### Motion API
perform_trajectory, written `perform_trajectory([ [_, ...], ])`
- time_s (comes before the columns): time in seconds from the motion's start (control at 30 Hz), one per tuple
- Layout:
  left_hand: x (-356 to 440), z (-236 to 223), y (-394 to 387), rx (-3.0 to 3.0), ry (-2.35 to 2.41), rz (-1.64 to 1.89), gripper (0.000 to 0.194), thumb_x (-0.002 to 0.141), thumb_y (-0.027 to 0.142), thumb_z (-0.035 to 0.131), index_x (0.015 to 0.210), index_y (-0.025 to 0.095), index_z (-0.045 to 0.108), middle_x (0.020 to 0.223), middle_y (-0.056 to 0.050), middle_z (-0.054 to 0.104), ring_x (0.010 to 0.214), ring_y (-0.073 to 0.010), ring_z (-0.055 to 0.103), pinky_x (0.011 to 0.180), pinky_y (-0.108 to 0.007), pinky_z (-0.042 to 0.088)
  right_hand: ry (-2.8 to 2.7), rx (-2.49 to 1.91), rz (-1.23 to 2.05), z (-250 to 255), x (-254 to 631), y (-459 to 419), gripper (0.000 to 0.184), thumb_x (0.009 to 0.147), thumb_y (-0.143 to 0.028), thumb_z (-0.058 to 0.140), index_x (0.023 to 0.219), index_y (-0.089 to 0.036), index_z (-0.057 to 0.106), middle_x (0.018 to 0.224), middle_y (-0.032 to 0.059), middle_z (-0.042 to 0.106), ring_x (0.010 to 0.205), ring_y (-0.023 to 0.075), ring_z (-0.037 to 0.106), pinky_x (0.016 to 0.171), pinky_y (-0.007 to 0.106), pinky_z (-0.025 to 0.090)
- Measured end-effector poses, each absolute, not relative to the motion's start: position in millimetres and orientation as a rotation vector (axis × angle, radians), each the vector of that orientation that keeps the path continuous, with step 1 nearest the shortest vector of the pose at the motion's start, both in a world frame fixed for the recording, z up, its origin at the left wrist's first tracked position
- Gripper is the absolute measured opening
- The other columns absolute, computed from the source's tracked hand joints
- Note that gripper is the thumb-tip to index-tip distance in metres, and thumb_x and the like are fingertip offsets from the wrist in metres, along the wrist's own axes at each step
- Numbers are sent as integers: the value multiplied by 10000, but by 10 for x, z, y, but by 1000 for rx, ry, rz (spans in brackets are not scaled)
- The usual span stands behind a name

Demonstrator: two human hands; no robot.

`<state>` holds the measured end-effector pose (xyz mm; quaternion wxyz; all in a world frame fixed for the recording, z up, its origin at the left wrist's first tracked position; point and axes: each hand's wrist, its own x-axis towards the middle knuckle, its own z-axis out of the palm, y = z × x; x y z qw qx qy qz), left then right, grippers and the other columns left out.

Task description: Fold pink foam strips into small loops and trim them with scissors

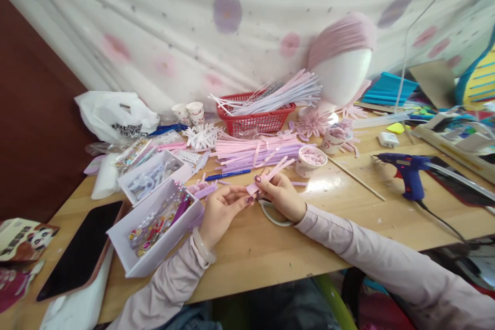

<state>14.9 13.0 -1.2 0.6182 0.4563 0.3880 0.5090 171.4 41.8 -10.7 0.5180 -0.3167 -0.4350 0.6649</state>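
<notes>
In front of me, short pale-pink pipe cleaners stick out up and to the right from between my two hands. My right hand is closed around them, thumb on top. Their lower ends are pinched by my left hand, fingertips almost touching those of the right. Scissors lie partly under my right hand, with one grey handle loop showing; their blades are hidden. Behind my hands are a blue pen and bundles of long pink and purple pipe cleaners.
White boxes of beads and trinkets stand left, beside a phone. A red basket of pipe cleaners is at the back. Paper cups, a wooden stick and a corded blue glue gun lie right. A mannequin head stands behind.
</notes>
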Motion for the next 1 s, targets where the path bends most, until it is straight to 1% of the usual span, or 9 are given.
perform_trajectory([
  [0.1,156,1,128,1040,917,1181,237,627,218,766,815,132,649,769,-30,730,695,-140,677,676,-238,552,-1068,-773,1579,-116,1715,423,349,674,-393,730,701,-164,468,547,-46,558,489,75,494,493,203,372],
  [0.3,151,9,137,1056,915,1167,228,669,261,734,847,130,679,798,-49,733,679,-146,673,685,-267,552,-1108,-813,1587,-79,1702,395,357,660,-411,733,682,-157,482,555,-37,556,491,75,488,486,206,362],
  [0.43,143,-20,140,1101,932,1152,243,642,232,752,863,145,702,796,-36,732,709,-153,669,708,-271,544,-1107,-837,1564,-71,1706,393,346,657,-401,736,687,-155,496,555,-37,558,499,81,494,490,211,366],
  [0.53,136,-41,138,1131,916,1141,245,636,219,756,869,159,709,818,-32,730,764,-164,668,726,-268,539,-1108,-811,1640,-95,1713,415,341,668,-408,729,679,-143,514,562,-28,570,483,70,481,480,204,358],
  [0.7,119,-53,143,1167,889,1145,208,650,198,745,848,156,699,809,-29,729,738,-159,672,702,-263,543,-1056,-752,1820,-92,1715,427,358,630,-399,761,639,-129,526,533,-27,571,457,50,466,475,187,358],
  [0.87,116,-27,142,1235,892,1138,196,650,168,739,835,143,679,798,-39,730,746,-167,680,721,-270,542,-1045,-725,1855,-65,1719,414,338,622,-368,773,650,-132,532,539,-28,588,446,47,473,468,182,363],
  [1.0,121,-5,134,1217,908,1126,230,607,175,767,805,134,655,761,-42,727,718,-174,681,694,-276,546,-1084,-709,1872,-79,1732,424,329,630,-375,765,638,-128,548,506,-37,569,430,46,464,453,182,353],
])
